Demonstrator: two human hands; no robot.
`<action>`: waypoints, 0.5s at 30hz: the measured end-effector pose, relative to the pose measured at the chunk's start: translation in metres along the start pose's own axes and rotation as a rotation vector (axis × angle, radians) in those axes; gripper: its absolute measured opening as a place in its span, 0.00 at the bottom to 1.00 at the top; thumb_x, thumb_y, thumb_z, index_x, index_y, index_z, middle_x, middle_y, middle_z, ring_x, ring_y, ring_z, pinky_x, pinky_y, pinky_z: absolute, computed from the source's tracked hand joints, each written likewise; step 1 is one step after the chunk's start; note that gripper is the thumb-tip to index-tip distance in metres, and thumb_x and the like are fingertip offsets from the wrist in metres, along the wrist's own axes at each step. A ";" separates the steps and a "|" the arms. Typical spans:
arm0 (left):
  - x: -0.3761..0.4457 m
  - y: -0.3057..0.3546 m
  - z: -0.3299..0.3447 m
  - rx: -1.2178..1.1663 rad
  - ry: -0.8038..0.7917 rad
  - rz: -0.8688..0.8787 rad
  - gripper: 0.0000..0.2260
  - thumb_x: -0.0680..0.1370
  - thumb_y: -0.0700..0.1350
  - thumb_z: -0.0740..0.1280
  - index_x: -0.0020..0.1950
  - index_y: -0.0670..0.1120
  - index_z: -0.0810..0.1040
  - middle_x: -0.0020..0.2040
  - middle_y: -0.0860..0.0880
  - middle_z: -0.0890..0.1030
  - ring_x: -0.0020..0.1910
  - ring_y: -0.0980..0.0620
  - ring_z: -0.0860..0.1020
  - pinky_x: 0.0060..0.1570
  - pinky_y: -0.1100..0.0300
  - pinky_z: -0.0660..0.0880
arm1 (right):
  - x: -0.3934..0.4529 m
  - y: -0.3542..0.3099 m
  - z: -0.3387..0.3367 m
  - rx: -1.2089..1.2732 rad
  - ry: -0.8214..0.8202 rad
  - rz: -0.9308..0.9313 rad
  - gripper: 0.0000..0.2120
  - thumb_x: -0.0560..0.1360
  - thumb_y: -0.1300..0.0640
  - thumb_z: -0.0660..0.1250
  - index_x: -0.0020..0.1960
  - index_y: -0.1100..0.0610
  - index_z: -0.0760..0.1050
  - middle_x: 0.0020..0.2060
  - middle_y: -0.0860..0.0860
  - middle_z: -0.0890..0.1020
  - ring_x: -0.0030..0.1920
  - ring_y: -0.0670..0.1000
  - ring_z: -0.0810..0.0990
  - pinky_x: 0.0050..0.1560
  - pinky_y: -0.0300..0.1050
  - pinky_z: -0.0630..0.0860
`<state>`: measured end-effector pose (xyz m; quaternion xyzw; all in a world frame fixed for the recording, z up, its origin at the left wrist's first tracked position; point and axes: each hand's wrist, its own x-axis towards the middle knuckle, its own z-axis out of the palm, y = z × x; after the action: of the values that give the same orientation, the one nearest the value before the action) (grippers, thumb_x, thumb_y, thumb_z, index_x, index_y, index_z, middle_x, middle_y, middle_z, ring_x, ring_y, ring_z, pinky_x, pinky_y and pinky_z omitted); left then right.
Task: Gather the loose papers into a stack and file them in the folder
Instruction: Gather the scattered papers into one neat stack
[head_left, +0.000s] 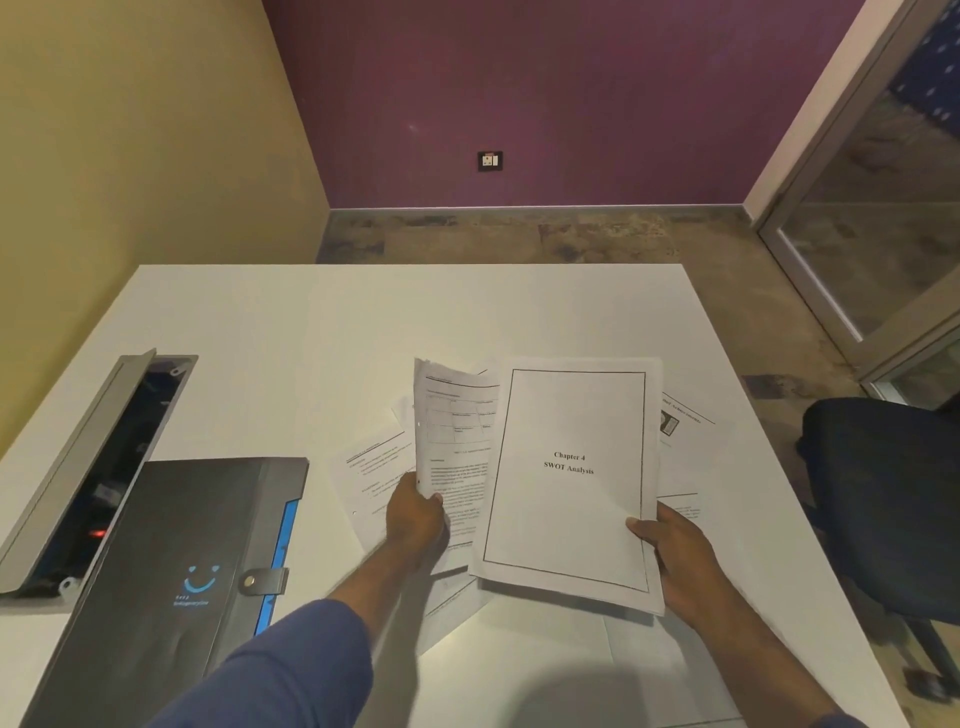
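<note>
While both hands grip thin white sheets (569, 467), a matte folder (171, 566) lies closed.

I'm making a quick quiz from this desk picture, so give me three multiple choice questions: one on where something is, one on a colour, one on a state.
1. Where does the folder lie relative to the loose papers?
A. to their left
B. to their right
C. on top of them

2. What colour is the strip along the folder's edge?
A. red
B. blue
C. green

3. What state is the folder in?
A. open flat
B. standing upright
C. closed, strap fastened

Answers:
1. A: it lies on the white table on the left hand side, with the papers at the centre.
2. B: a blue band runs beside the clasp.
3. C: the cover is down while the right hand holds the "Chapter 4 SWOT Analysis" sheet.
</note>
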<state>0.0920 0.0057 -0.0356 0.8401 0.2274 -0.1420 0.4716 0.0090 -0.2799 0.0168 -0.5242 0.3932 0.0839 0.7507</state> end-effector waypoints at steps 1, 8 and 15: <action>0.002 0.005 0.003 0.050 0.024 0.001 0.11 0.76 0.39 0.67 0.59 0.41 0.75 0.55 0.44 0.81 0.47 0.47 0.77 0.45 0.57 0.71 | 0.001 0.000 0.000 -0.001 0.002 0.002 0.16 0.73 0.73 0.62 0.57 0.61 0.80 0.51 0.59 0.85 0.47 0.60 0.83 0.47 0.51 0.80; 0.020 0.046 0.022 0.409 0.030 -0.214 0.33 0.68 0.54 0.77 0.65 0.42 0.67 0.62 0.45 0.73 0.63 0.42 0.74 0.56 0.47 0.74 | 0.009 -0.002 -0.004 -0.065 0.031 -0.003 0.18 0.73 0.73 0.62 0.60 0.63 0.79 0.53 0.60 0.85 0.52 0.61 0.83 0.57 0.57 0.78; 0.042 0.051 0.035 0.363 0.051 -0.315 0.22 0.72 0.40 0.68 0.65 0.40 0.69 0.62 0.42 0.78 0.62 0.41 0.77 0.62 0.47 0.74 | 0.014 0.002 -0.010 -0.075 0.055 0.011 0.19 0.73 0.73 0.62 0.61 0.62 0.78 0.54 0.60 0.84 0.55 0.62 0.83 0.63 0.63 0.75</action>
<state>0.1536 -0.0368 -0.0353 0.8685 0.3381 -0.2313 0.2790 0.0121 -0.2915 0.0048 -0.5519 0.4133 0.0878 0.7190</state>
